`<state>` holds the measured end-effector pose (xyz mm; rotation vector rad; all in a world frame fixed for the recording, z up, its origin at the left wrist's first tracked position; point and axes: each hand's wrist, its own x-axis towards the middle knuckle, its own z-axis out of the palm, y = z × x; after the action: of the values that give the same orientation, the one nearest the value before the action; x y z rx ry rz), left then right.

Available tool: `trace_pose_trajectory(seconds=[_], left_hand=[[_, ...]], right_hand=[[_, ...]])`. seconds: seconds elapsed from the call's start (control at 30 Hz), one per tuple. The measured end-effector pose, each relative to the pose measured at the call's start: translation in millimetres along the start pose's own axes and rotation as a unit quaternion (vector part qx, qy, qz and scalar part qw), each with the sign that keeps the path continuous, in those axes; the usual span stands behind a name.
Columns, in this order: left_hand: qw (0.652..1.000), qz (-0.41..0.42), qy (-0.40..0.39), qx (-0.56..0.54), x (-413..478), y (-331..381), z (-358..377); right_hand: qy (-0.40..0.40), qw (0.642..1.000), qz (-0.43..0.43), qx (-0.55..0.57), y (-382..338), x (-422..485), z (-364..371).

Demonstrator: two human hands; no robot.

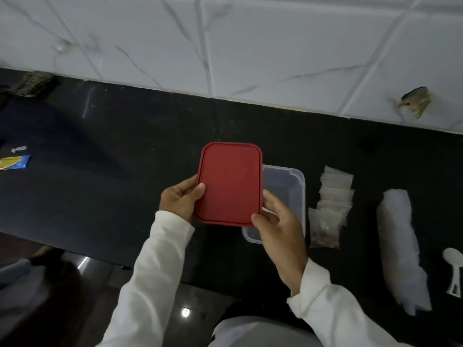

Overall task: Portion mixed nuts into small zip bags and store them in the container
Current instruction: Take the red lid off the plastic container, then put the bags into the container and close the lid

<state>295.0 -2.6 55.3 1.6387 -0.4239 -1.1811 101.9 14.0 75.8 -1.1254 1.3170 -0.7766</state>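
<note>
Blue packet [15,162]: far left; print too blurred to read.
Your left hand [181,199]: pinches the lid's left edge, thumb on top.
Red lid [229,184]: rounded rectangle, long axis toward the wall [250,46], overlapping the container's left side.
Your right hand [280,226]: grips its near-right corner.
Container [298,186]: clear, open, on the counter [125,146].
Zip bags [330,201]: just right of it.

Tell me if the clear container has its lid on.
Off: left hand and right hand hold the red lid; the container rim shows.
</note>
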Motion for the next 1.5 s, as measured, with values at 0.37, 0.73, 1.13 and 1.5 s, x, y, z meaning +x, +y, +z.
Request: trace_pose_trajectory(seconds=[0.37,0.73,1.13,1.5], left_hand=[[0.952,0.032,0.090,0.290,35,-22,-45],[0.940,-0.021,0.124,0.318,50,-49,-34],[0.948,-0.009,0.131,0.290,34,-45,-33],[0.964,0.220,-0.119,0.094,-78,3,107]], right_hand=[[-0.082,0.987,0.117,-0.070,11,30,64],[-0.063,0.972,0.211,-0.084,29,52,91],[-0.069,0.979,0.175,-0.074,17,40,89],[0.062,0.998,0.008,-0.019,-29,-6,-57]])
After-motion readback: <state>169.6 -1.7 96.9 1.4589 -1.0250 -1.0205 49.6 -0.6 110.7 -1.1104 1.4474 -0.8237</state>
